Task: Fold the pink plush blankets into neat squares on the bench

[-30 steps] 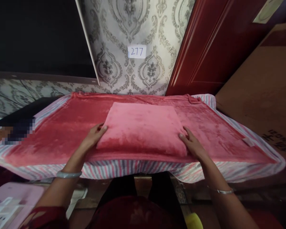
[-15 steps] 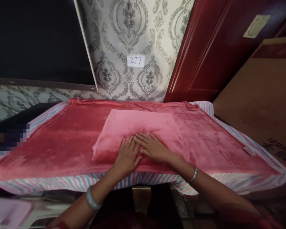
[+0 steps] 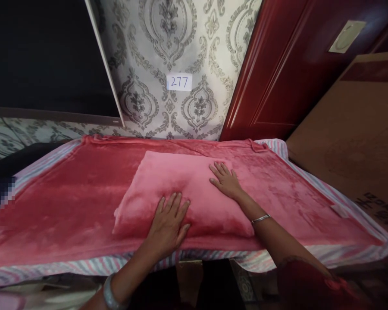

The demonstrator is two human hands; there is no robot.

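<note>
Seemingly flat, left hand (image 3: pixel 168 220) and right hand (image 3: pixel 226 181) touch folded blanket (image 3: pixel 168 176).

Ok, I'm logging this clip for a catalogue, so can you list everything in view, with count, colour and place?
folded cloth: one, pink, middle of the blanket
blanket: one, red, spread wide beneath the folded cloth
striped sheet: one, pink, blue and white, under the blanket, edges showing
paper label: one, white, reads 277, on the wallpaper
wallpaper: grey and cream pattern, behind the blanket
door: one, dark red, right of the label
cardboard box: one, brown, far right
dark panel: one, black, upper left
bangle: one, pale, left wrist
bracelet: one, silver, right wrist
left hand: flat on the cloth's near edge
right hand: flat on the cloth's far right part
</note>
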